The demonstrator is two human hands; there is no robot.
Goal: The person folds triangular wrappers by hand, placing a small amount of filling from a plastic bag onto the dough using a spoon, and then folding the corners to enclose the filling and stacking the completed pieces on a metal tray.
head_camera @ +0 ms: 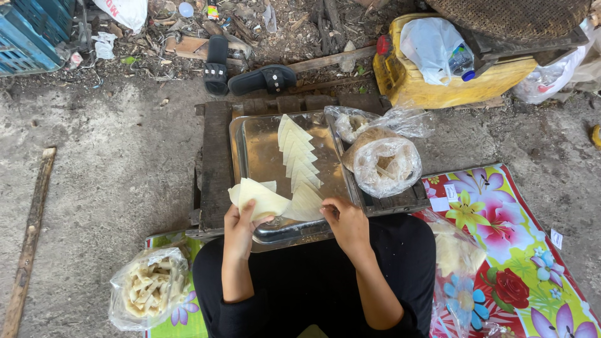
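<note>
the left hand (pixel 240 226) holds a small stack of pale wrapper sheets (pixel 260 198) at the near left corner of the metal tray (pixel 258 150); its grip is narrow, thumb on top of the sheets and the fingers curled beneath them. the right hand (pixel 346 223) rests at the near edge of the tray, its fingertips pinching the corner of a folded triangular wrapper (pixel 305 203) that lies flat on the metal; the grip is nearly shut on that corner. just beyond this piece, a row of folded wrappers (pixel 297 153) runs overlapped up the middle of the tray towards its far edge.

the tray sits on a low dark wooden pallet (pixel 216 163) on the concrete floor. on the pallet's right side, touching the tray's rim, stands a clear plastic bag (pixel 385 164) with a brownish filling. by the person's left knee lies a bag of pale strips (pixel 149 289), on a flowered mat (pixel 519 263). farther off lie a pair of black sandals (pixel 247 74) and a yellow jerrycan (pixel 432 81).
</note>
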